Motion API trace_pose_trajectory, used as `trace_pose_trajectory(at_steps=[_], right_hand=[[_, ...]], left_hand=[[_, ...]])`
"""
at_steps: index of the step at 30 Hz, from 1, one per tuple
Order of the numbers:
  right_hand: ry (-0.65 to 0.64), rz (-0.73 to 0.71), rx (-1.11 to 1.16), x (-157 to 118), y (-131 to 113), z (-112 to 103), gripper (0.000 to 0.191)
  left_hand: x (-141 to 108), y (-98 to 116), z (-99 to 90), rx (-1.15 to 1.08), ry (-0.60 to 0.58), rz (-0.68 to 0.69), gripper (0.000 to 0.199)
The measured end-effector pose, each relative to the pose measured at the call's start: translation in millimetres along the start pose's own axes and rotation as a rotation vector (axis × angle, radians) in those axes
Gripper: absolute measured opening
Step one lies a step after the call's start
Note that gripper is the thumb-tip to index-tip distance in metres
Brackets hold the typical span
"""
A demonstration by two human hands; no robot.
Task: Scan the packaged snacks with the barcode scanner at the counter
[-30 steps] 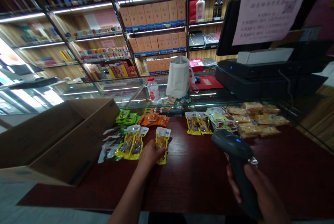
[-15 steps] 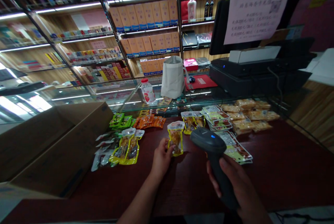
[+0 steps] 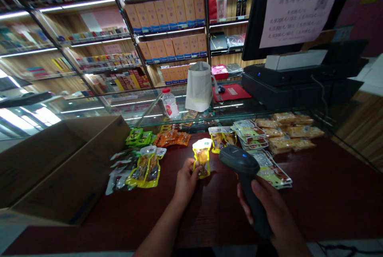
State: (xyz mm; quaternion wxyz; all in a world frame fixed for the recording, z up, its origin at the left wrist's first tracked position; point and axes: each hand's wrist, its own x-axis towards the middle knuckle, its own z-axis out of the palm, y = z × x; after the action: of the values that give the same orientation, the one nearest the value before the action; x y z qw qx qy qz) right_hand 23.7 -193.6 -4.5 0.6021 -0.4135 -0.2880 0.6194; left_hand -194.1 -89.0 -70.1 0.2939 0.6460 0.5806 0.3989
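My left hand [image 3: 186,181] pinches the lower left edge of a yellow-edged snack packet [image 3: 202,156], which is brightly lit at its top. Wrapped round the handle of a dark barcode scanner [image 3: 240,161] is my right hand [image 3: 269,205]; the scanner's head points left towards the packet, without touching it. Two similar yellow-edged packets [image 3: 147,169] lie left of my left hand, and more [image 3: 222,139] lie just behind the scanner. White-and-green packets [image 3: 271,168] sit right of the scanner, partly hidden by it.
An open cardboard box [image 3: 60,181] stands at the left. Green packets [image 3: 140,137], orange packets [image 3: 172,138] and wrapped pale snacks [image 3: 287,131] line the back of the dark red counter [image 3: 209,217]. Behind are a bottle [image 3: 170,104], a white bag [image 3: 199,89] and a monitor [image 3: 253,29].
Light now shines on the upper part of the packet in my left hand. Both hands hold nearly the same positions, and the view has shifted slightly.
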Motion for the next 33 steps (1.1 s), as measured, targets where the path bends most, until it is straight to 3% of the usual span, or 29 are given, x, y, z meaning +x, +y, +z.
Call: trace_pose_trajectory(at_steps=[9,15,18,26,33], right_hand=[[0.004,-0.043,0.004,2.2,2.9,-2.5,0.039],[0.114,-0.076,0.014,2.8,-12.1,-23.7,0.042],[0.188,-0.113,0.056,2.8,-20.3,-36.3,0.043],[0.244,-0.148,0.052,-9.1,-27.3,-42.9,0.042],[0.229,-0.147,0.005,-14.3,-25.9,-42.2,0.046]], left_hand=[[2.4,-5.5,2.8,-0.090,-0.014,-0.030,0.023],[23.2,5.4,18.3,-0.543,-0.142,-0.236,0.044],[46.1,18.8,31.2,-0.639,-0.186,-0.301,0.047],[113.2,50.0,81.4,-0.454,-0.262,-0.369,0.022],[138.9,61.1,105.8,-0.145,-0.262,-0.323,0.025]])
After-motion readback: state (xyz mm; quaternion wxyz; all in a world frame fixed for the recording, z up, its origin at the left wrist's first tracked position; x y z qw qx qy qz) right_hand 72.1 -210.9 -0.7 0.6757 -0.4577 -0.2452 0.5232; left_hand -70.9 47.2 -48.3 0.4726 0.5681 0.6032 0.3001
